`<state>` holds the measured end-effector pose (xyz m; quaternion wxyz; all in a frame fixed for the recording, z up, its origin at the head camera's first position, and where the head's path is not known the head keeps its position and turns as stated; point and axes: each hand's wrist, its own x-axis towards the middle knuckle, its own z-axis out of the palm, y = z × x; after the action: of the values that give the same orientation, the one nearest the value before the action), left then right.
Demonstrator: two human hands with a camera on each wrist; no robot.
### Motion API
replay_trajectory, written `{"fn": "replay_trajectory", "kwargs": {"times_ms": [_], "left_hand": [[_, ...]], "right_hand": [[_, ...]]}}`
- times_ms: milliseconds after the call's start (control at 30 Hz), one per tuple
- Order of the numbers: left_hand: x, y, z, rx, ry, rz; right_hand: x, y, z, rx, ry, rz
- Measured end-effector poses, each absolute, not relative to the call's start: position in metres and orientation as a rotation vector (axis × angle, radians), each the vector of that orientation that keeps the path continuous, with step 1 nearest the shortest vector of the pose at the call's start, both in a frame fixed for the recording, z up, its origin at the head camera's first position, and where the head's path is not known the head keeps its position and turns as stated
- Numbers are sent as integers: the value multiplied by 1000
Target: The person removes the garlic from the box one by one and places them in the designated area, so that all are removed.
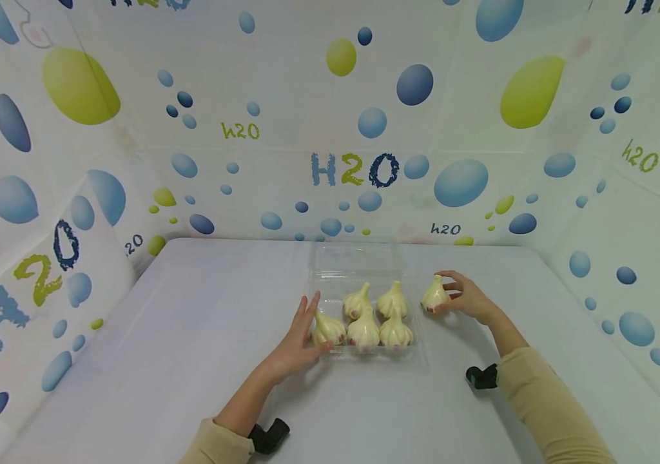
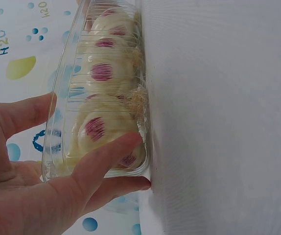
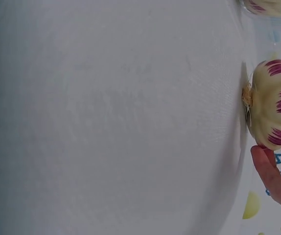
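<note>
Toward the middle of the table stands a clear plastic clamshell container (image 1: 330, 353), its lid (image 1: 359, 259) folded back behind it. Several pale garlic bulbs (image 1: 363, 330) with purple marks sit inside, stems up. My left hand (image 1: 295, 348) holds the container at its left front corner, thumb along the front wall. In the left wrist view, the fingers (image 2: 106, 156) lie against the ribbed clear side. To the right of the container, my right hand (image 1: 469, 298) grips one more garlic bulb (image 1: 434, 295) between thumb and fingers. Dry roots on that bulb (image 3: 272, 105) face the table.
The white table (image 1: 220, 296) runs back to a printed backdrop (image 1: 283, 90) with blue and green spots and H2O lettering. Similar printed sheets stand at both sides. A black wrist device (image 1: 271, 437) shows below the left hand, another black device (image 1: 483, 377) by the right sleeve.
</note>
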<state>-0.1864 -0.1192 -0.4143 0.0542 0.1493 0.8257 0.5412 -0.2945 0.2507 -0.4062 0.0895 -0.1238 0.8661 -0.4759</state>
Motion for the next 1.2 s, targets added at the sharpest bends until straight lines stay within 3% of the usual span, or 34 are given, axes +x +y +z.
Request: {"fn": "replay_trajectory", "kwargs": {"times_ms": [1200], "left_hand": [[-185, -118, -413, 426, 2515, 1626]], "right_hand": [[-281, 254, -394, -290, 2745, -1328]]}}
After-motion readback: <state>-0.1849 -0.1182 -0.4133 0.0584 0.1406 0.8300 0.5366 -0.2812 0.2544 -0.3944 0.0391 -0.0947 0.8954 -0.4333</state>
